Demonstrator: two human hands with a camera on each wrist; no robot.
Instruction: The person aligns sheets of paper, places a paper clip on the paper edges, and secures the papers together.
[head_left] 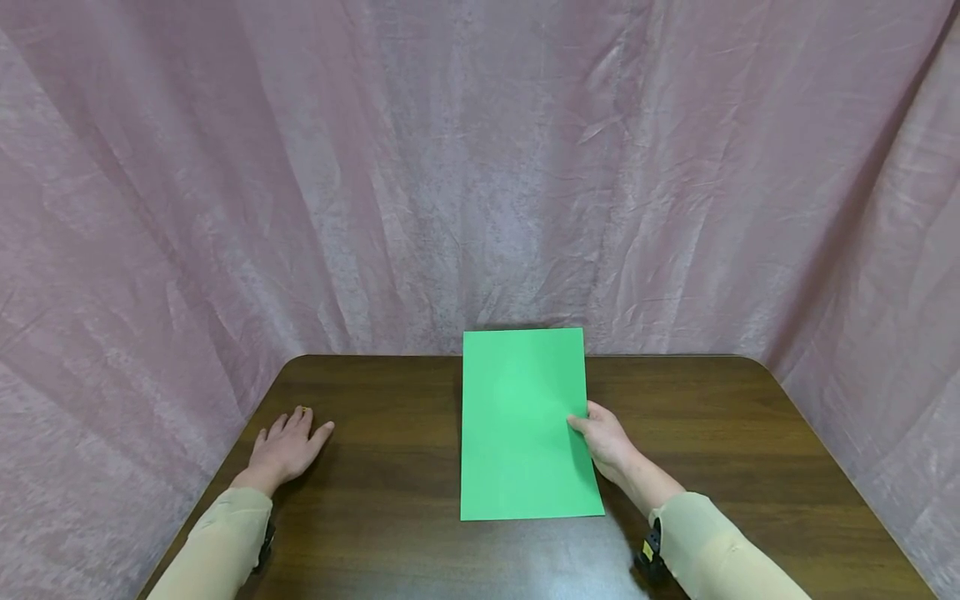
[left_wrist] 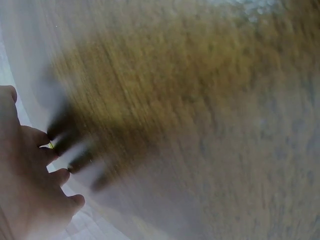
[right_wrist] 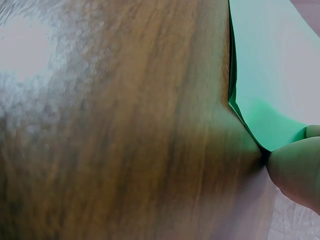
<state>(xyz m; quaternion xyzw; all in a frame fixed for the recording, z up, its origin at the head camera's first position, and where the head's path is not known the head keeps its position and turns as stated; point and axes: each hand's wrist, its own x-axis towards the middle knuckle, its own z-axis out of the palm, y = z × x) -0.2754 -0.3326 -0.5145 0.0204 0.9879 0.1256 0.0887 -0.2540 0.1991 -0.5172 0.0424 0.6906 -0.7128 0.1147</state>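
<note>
A green sheet (head_left: 525, 425) is held at its right edge by my right hand (head_left: 611, 442), thumb on the front face and the other fingers behind it. In the right wrist view the green sheet (right_wrist: 270, 65) shows more than one layer at its edge, pinched by the right hand (right_wrist: 297, 167). My left hand (head_left: 285, 450) rests at the table's left side with fingers spread and a ring on one finger. The left wrist view shows the left hand (left_wrist: 30, 180) with its fingers extended at the wooden surface.
The brown wooden table (head_left: 390, 467) has rounded far corners. Pink curtains (head_left: 480, 167) hang behind it and along both sides. Dark wrist devices sit at both sleeves, the right one (head_left: 651, 546) with a yellow mark.
</note>
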